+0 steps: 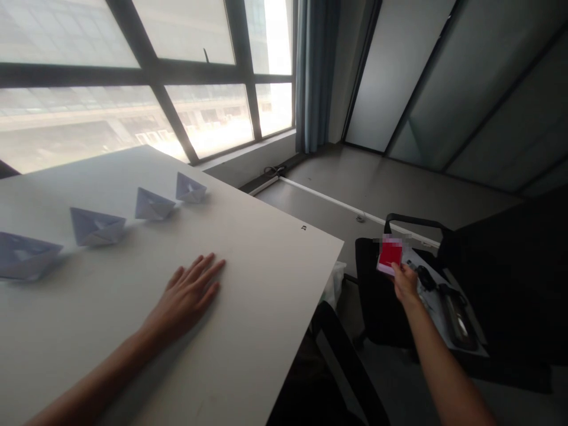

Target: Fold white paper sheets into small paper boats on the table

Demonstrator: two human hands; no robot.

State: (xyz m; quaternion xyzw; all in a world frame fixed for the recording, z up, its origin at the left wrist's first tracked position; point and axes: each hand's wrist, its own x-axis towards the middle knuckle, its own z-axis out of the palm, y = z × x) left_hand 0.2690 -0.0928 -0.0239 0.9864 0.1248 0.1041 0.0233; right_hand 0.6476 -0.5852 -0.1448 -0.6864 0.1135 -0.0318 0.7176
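red card (390, 254) pinched in right hand (406, 283), left hand (189, 299) spread flat on white table (266, 284)
right thumb and fingers press the card together past the table's right edge, over a black office chair (381, 296); four paper boats (96, 227) stand in a row beyond the left fingertips; a window (208, 112) lies past the table's far corner.

A small red card (390, 255) with a pale, blurred top edge is tilting slightly, sitting pinched in the right hand (405, 283).
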